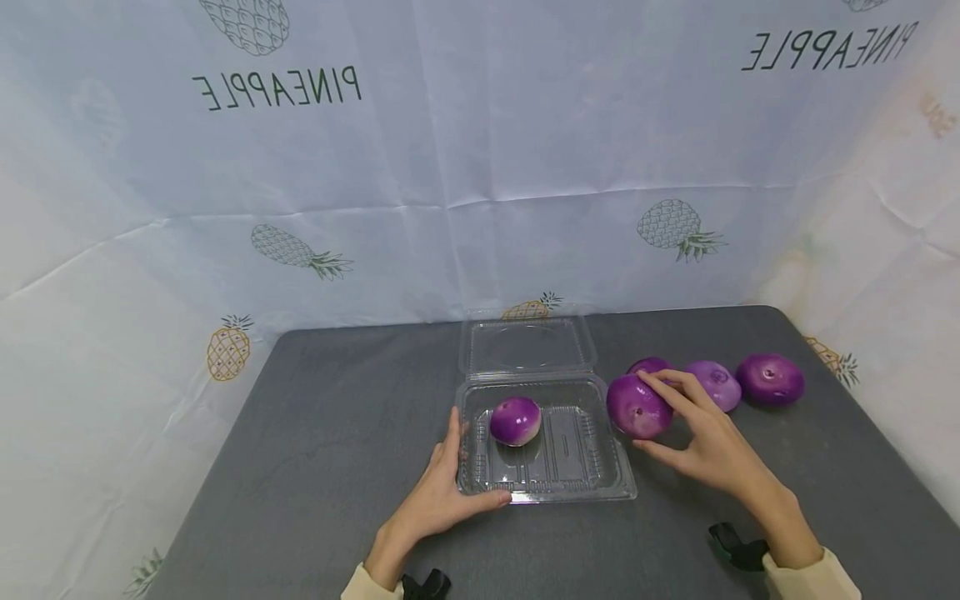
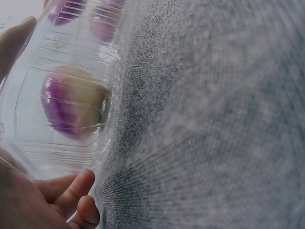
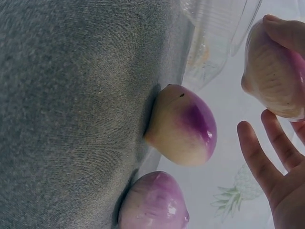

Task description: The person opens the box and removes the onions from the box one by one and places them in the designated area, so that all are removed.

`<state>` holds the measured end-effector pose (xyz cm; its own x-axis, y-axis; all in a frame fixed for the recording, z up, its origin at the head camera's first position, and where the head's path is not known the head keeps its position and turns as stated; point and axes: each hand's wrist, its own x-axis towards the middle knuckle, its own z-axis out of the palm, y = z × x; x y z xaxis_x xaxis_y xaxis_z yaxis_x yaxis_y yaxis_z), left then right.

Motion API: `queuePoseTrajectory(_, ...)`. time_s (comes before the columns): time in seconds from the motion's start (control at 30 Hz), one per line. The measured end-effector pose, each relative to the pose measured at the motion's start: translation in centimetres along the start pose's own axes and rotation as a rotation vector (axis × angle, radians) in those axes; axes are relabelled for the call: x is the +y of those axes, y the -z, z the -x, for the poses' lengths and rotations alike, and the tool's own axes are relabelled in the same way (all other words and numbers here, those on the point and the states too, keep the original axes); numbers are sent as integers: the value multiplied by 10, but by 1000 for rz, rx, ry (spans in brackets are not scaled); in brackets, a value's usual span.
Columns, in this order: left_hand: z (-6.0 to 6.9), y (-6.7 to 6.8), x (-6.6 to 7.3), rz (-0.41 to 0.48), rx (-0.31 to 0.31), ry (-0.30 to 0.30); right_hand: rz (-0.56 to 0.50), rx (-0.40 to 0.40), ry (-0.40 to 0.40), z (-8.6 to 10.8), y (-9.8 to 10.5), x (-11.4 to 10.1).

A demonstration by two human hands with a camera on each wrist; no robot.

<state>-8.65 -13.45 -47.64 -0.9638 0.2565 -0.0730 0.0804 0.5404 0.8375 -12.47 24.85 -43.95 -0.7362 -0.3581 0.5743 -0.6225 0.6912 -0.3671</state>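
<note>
In the head view a clear plastic clamshell container (image 1: 573, 479) sits on the dark table with its lid folded back. One purple onion (image 1: 516, 421) lies in its left half. My left hand (image 1: 435, 500) holds the front left corner, thumb along the front edge and fingers along the left side. Just right of the container, my right hand (image 1: 708, 442) grips another purple onion (image 1: 637, 407) between thumb and fingertips. The right wrist view shows this held onion (image 3: 271, 71) raised off the table, its pale pointed side visible.
Behind the right hand lie a partly hidden onion (image 1: 649, 364), a paler onion (image 1: 716, 384) and a dark purple onion (image 1: 770, 379). The open lid (image 1: 527, 346) reaches the table's back edge. A pineapple-print cloth (image 1: 450, 150) hangs behind the dark table (image 1: 337, 433).
</note>
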Motion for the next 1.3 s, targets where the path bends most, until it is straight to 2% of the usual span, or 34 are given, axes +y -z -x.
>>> queuePoseTrajectory(0.27, 0, 1, 1, 2, -5, 8, 1, 0, 2, 1, 2, 0)
queuePoseTrajectory(0.47, 0, 0, -1, -21, 3, -15, 13, 15, -8, 3, 4, 2)
queuePoseTrajectory(1.3, 2, 1, 1, -1, 0, 0, 11, 52, -41, 30, 16, 18)
